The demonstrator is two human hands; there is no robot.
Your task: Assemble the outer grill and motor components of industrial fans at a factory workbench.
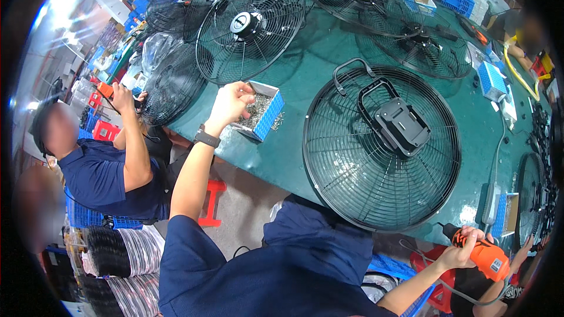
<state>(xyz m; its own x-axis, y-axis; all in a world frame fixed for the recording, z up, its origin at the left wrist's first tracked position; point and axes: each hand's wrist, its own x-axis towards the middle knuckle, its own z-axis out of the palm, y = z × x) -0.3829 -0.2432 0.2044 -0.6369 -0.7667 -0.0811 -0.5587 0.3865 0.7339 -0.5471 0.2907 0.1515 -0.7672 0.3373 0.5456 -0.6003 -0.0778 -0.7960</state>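
Note:
My left hand point(231, 104), with a dark watch on its wrist, is over the near-left side of a small blue-and-white box point(272, 118). Its fingers are pinched together, and whatever they hold is too small or hidden to make out. Inside the box lie many small metal screws point(257, 111). At the lower right, my right hand point(460, 253) grips an orange and black power screwdriver point(490, 260), its black tip pointing left toward the table edge. Between my hands a round black fan grille point(352, 182) lies flat, with a black bracket and housing point(402, 126) on top and a carrying handle point(352, 69) at its far rim.
More black fans point(249, 47) stand and lie across the far side of the green table point(235, 152). Co-workers sit at left point(111, 179) and right. Another blue box point(492, 81), a grey power strip point(491, 202) and cables lie on the right. A red stool point(212, 202) stands below.

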